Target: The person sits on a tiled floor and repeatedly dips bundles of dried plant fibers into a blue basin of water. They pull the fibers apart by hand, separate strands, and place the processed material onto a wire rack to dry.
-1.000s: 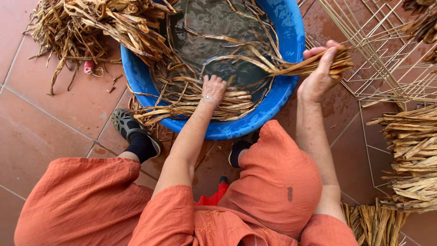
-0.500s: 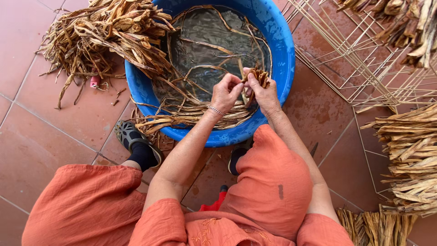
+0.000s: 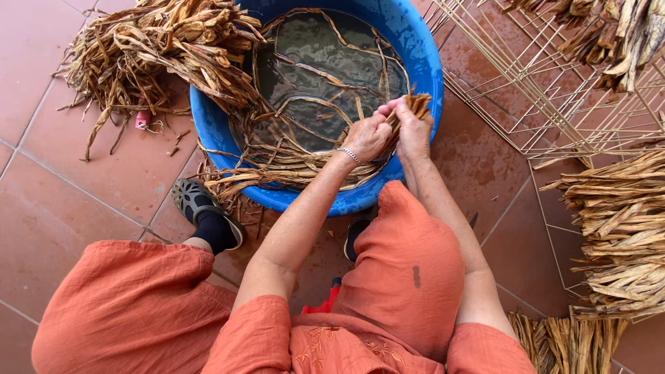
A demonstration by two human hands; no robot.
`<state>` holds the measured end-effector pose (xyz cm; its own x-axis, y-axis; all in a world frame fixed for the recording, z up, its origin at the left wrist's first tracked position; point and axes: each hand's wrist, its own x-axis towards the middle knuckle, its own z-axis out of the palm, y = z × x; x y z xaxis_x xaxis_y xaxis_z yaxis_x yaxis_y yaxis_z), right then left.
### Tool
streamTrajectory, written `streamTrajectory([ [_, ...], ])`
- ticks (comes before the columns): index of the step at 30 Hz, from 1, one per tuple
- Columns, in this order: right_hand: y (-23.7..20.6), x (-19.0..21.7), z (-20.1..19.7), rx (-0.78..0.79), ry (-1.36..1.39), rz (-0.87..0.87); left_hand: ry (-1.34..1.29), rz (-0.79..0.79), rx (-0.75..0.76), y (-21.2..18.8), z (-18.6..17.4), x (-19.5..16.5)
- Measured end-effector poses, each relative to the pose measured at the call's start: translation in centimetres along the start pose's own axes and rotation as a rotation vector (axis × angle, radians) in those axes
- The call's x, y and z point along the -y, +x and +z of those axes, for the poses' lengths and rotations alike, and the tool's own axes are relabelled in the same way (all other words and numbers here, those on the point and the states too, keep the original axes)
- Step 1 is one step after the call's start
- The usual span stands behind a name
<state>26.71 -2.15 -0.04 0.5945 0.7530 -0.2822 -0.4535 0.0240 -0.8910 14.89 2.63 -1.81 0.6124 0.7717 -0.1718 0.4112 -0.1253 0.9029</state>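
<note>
A blue plastic basin (image 3: 424, 64) holds murky water and long wet brown plant strips (image 3: 305, 104). My left hand (image 3: 367, 136) and my right hand (image 3: 413, 131) are together over the basin's near right side. Both grip one small bunch of wet strips (image 3: 414, 105), whose cut ends stick up past my fingers. A bracelet circles my left wrist. More soaked strips (image 3: 277, 174) hang over the basin's near rim.
A heap of dry brown strips (image 3: 163, 48) lies left of the basin. A wire rack (image 3: 554, 104) lies on the tiled floor at right, with flattened pale strips (image 3: 620, 228) stacked on it. My orange-clad knees and dark shoes (image 3: 197, 204) sit close to the basin.
My right hand swung in from the basin's right rim with the bunch and met my left hand. Both hands now hold the bunch nearer the right rim.
</note>
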Motion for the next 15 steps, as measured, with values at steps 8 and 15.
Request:
streamTrajectory([
  [8,3.3,2.1,-2.3,-0.214,0.109,0.113,0.064,0.084,0.114,-2.4,0.0,1.0],
  [15,5.0,3.0,-3.4,-0.3,0.125,0.113,0.112,0.149,0.124,-4.8,-1.4,1.3],
])
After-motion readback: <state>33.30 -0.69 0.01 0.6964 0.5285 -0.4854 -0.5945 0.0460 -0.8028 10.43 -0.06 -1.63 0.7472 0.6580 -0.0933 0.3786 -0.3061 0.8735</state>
